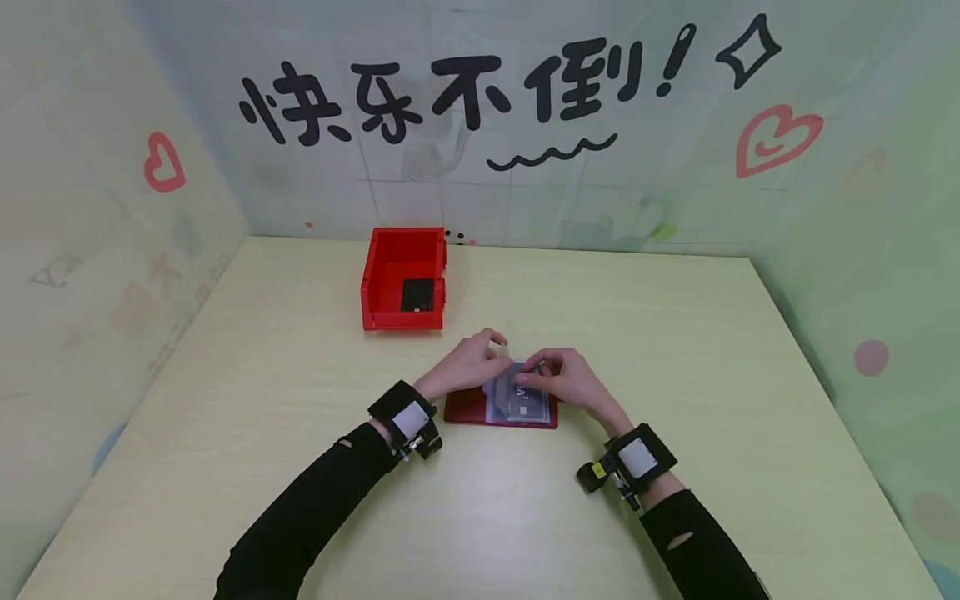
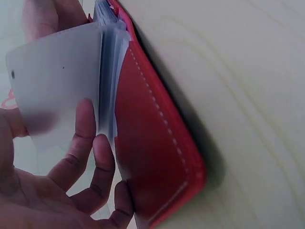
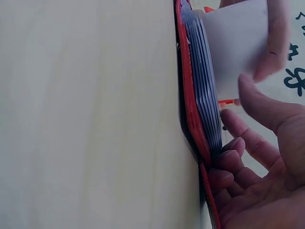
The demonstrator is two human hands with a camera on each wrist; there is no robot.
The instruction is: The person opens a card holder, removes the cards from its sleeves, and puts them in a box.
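A red card holder lies open on the table, its red cover edged with pale stitching. A thick stack of clear plastic sleeves fills it; the top one shows pale lettering in the head view. My left hand pinches a frosted, translucent sheet that stands up from the stack; whether it is a sleeve or a loose card I cannot tell. My right hand is at the sleeves' right side, its lower fingers touching their edge and its thumb close to the sheet.
Behind the hands, a red plastic bin holds a dark flat rectangular item. Printed cloth walls border the pale wooden table at the back and both sides.
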